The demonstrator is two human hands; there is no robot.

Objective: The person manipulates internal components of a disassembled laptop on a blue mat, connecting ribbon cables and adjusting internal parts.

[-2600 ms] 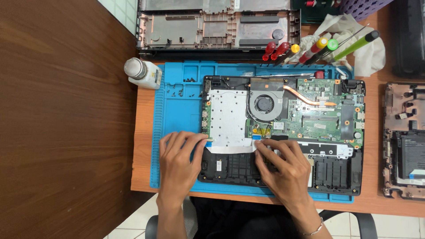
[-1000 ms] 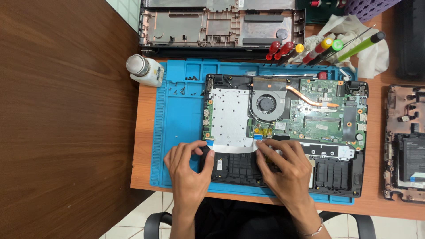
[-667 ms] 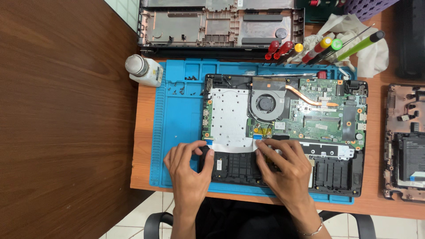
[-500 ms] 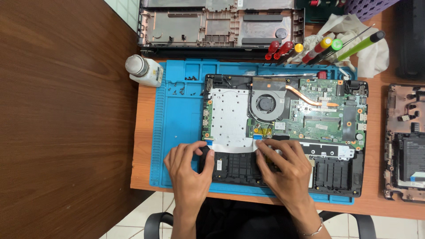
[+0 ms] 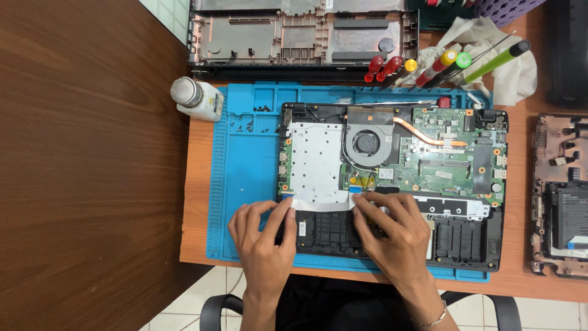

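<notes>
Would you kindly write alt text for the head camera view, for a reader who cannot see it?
Two bare hands, left hand and right hand, press on a flat white ribbon cable across an opened laptop's exposed green circuit board on a blue silicone repair mat. Colour-handled screwdrivers and a white plastic bottle lie beyond.

Free: bare blue mat [image 5: 245, 171] at 9 o'clock of laptop [image 5: 392, 184] | Blocked: bottle [image 5: 196, 98] 10 o'clock, screwdrivers [image 5: 429, 66] 12 o'clock, casing [image 5: 560, 196] 3 o'clock

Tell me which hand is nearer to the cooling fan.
Right. The right hand lies just below the cooling fan, fingertips by the board's edge; the left hand sits further off, below and left.
</notes>
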